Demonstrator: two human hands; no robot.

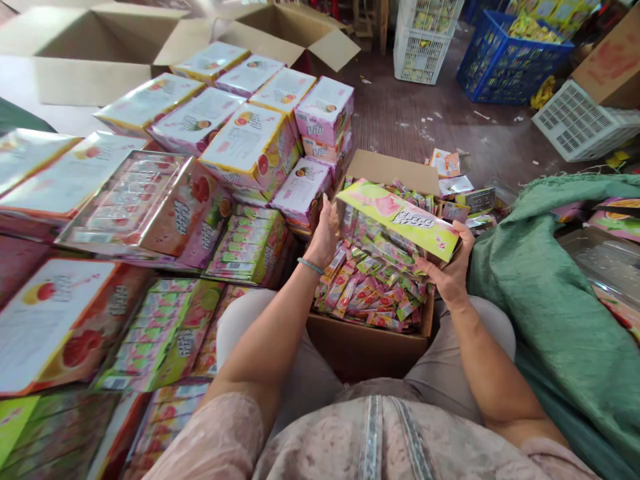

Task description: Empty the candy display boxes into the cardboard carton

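Observation:
Between my two hands is a green and pink display box (395,220), tilted above an open cardboard carton. My left hand (324,235) grips its left end, and my right hand (450,263) is wrapped round its right end. Through the side of the box, small green and pink packets show. Below it the cardboard carton (370,343) sits between my knees, heaped with loose small packets (360,290) in pink, orange and green. Part of the carton's contents is hidden behind the box.
Stacked display boxes (245,143) fill my left side, several with packets showing. Open cardboard cartons (95,73) stand behind them. To my right lies a green cloth (550,293). A blue crate (507,63) and white crates (423,50) stand farther off on the floor.

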